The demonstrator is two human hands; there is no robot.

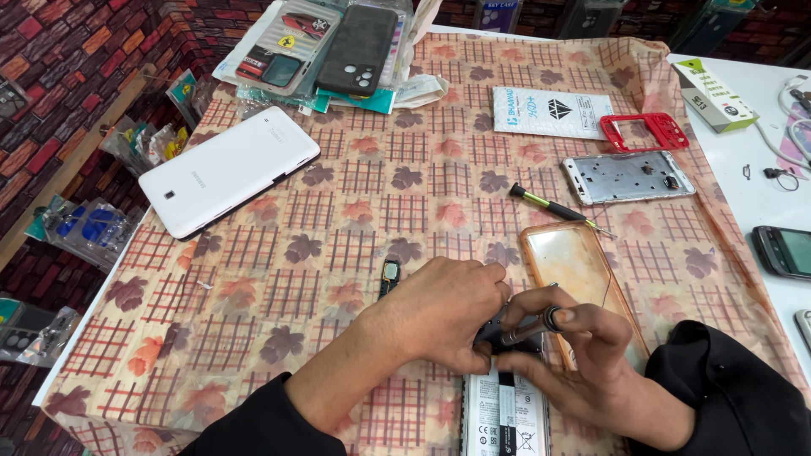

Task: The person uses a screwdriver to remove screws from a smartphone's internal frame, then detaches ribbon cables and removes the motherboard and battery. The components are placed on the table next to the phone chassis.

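I am looking down at my own two hands over an opened phone (505,409) that lies back-up at the near edge of a table covered with a leaf-patterned cloth (338,219); its white battery label shows below my fingers. My left hand (443,308) is curled, fingers pressed together, bearing down on the top of the phone, seemingly to keep it from sliding. My right hand (583,346) pinches a slim metal screwdriver (528,325) between thumb and fingertips, its tip aimed at the phone's upper end under my left fingers; the exact contact point is hidden. Just right of the phone lies a clear orange-tinted case (583,270), set aside within reach. Beyond the phone, farther from me, rests a second screwdriver with a black and green handle (553,205), and past that a bare silver phone frame (627,176) and a red frame piece (646,132). Far to the phone's left lies a white tablet (228,169), face down. A small black part (389,274) sits just beside my left hand.
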